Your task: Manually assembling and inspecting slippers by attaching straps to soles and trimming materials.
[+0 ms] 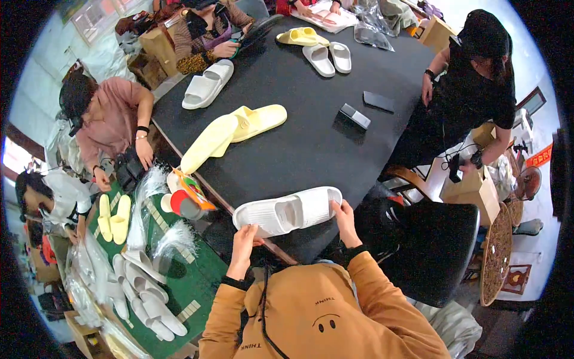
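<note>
Both of my hands hold a pair of white slippers [287, 210] level over the near edge of the dark table. The two slippers appear fitted into each other, one toe at each end; exactly how they overlap I cannot tell. My left hand [244, 242] grips the left end, the thumb along the ribbed side. At the right end, my right hand [344, 222] pinches the rim of the opening. Farther off on the table, a pair of pale yellow slippers [260, 122] lies partly overlapped. Beyond them rests a pair of white slippers [208, 85], also overlapping.
More yellow slippers [302, 36] and white slippers [320, 60] lie across the dark table [311, 149], near a dark phone-like box [354, 116]. At left, a green table [197, 281] carries grey slippers [143, 287] and plastic bags. A black chair [430, 251] stands close on my right. Several people surround the tables.
</note>
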Tool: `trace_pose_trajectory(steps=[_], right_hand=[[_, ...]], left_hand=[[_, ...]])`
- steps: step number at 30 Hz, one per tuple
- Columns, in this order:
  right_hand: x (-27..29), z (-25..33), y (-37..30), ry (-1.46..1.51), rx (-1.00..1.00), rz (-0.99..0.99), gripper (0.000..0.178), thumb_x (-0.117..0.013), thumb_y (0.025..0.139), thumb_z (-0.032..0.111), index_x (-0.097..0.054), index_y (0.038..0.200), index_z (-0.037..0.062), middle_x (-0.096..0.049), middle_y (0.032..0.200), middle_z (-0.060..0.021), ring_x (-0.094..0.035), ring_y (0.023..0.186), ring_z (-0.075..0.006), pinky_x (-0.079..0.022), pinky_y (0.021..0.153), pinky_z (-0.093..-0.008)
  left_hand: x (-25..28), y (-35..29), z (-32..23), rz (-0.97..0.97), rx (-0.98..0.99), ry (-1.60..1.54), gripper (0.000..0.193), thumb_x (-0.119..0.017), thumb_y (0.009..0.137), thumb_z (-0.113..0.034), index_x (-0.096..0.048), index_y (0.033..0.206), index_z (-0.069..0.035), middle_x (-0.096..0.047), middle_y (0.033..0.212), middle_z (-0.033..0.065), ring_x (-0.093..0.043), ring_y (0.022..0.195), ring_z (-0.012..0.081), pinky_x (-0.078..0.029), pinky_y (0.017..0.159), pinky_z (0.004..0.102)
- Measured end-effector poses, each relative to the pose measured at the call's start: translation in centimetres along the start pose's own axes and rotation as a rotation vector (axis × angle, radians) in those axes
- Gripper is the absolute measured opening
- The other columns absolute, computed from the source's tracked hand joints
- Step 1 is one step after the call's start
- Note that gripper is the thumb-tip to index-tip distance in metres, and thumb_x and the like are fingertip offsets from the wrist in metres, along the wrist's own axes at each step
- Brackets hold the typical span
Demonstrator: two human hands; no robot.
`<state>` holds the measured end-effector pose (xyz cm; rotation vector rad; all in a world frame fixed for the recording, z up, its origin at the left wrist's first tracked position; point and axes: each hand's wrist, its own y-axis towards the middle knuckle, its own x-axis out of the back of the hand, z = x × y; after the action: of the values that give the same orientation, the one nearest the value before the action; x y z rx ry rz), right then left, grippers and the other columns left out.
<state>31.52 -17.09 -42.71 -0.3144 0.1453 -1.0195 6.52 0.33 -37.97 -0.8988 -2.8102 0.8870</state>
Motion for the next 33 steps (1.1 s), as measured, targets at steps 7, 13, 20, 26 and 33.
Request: trace_pose_trajectory(steps=[7,13,20,26,33], right_hand=[[-0.1,-0.2,-0.5,0.266,0.041,-0.283,0.021,-0.059,0.092,0.024,-0.060,0.095,0.0029,-0.057,0.086,0.0015,-0.047,0.077,-0.0083,-0.039,0.070,-0.0250],[11.3,-0.2,2.6,0.209,0.153,-0.471,0.031,-0.055,0.094,0.024,-0.058,0.114,-0.0005,-0.062,0.103,-0.0059,-0.055,0.090,-0.0151,-0.043,0.080,-0.0286],[10.1,7.9,1.9,0.064,0.075,-0.019,0.031,-0.057,0.092,0.027,-0.062,0.111,0.0020,-0.064,0.098,-0.0012,-0.057,0.087,-0.0097,-0.044,0.076,-0.0242],[4.1,4.3,4.5,-0.368,0.343,-0.147,0.041,-0.063,0.088,0.034,-0.060,0.109,-0.0016,-0.063,0.104,-0.0122,-0.058,0.098,-0.0216,-0.045,0.087,-0.0314],[3.0,2.1,0.0,-0.747,0.329,-0.257,0.057,-0.071,0.078,0.043,-0.055,0.112,0.0012,-0.056,0.105,-0.0141,-0.058,0.096,-0.0276,-0.048,0.081,-0.0378]], left_hand=[[-2.5,-1.1,0.7,-0.062,-0.026,-0.050,0.025,-0.057,0.094,-0.026,-0.061,0.093,-0.001,-0.061,0.074,0.0038,-0.060,0.057,0.0125,-0.049,0.056,0.0249],[0.8,-1.3,-1.4,-0.207,-0.239,0.141,0.027,-0.053,0.095,-0.025,-0.058,0.087,0.000,-0.054,0.068,0.0020,-0.053,0.059,0.0090,-0.041,0.055,0.0236],[-1.3,1.0,-5.7,-0.237,-0.541,0.701,0.025,-0.058,0.090,-0.022,-0.059,0.103,-0.001,-0.062,0.093,0.0159,-0.060,0.089,0.0314,-0.046,0.078,0.0384],[-3.5,3.1,-3.6,-0.148,-0.809,0.951,0.071,-0.069,0.079,-0.015,-0.033,0.138,0.000,-0.030,0.139,0.0287,-0.037,0.125,0.0456,-0.034,0.104,0.0464],[-2.8,2.0,1.4,-0.215,-0.720,1.038,0.091,-0.076,0.072,-0.018,-0.024,0.145,-0.005,-0.031,0.136,0.0286,-0.041,0.120,0.0467,-0.038,0.099,0.0479]])
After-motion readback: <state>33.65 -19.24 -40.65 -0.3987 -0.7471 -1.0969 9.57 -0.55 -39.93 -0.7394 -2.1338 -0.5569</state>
